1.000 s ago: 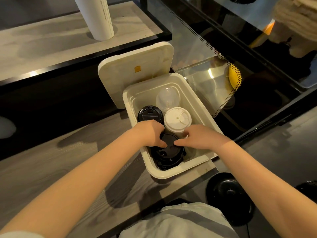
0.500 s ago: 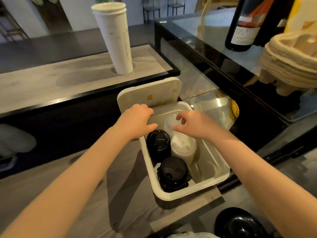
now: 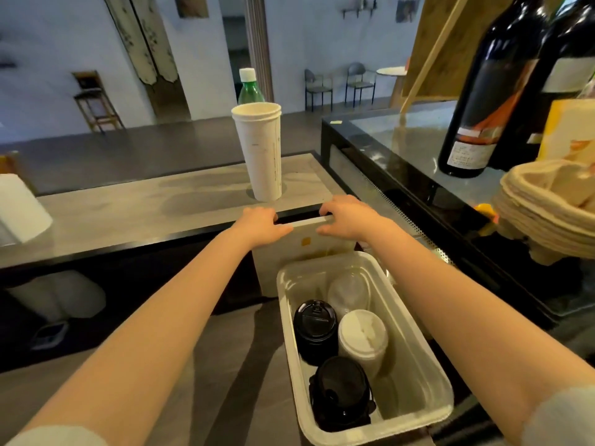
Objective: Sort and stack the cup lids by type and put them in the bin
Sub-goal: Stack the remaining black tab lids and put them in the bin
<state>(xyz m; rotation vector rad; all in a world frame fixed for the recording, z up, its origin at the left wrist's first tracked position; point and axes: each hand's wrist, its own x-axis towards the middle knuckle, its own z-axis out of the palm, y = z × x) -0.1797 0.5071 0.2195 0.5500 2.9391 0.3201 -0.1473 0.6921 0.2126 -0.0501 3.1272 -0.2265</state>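
Observation:
A white plastic bin point(image 3: 428, 355) sits on the lower wooden counter. Inside stand two stacks of black lids point(image 3: 314, 329) point(image 3: 341, 391), a stack of white lids point(image 3: 363, 338) and a stack of clear lids point(image 3: 349, 291) at the far end. The bin's white cover point(image 3: 309, 249) leans upright behind it. My left hand point(image 3: 262, 225) and my right hand point(image 3: 346, 217) both grip the cover's top edge, fingers curled over it.
A tall stack of white paper cups point(image 3: 260, 152) stands on the raised counter just beyond my hands, a green bottle point(image 3: 249, 90) behind it. A glass display case point(image 3: 418, 162) with dark wine bottles point(image 3: 483, 91) and pulp cup trays point(image 3: 547, 201) lies to the right. A paper roll point(image 3: 19, 207) sits far left.
My hands left the lid stacks in the bin, rose past its far end and took hold of the upright cover's top edge. The view tilted upward.

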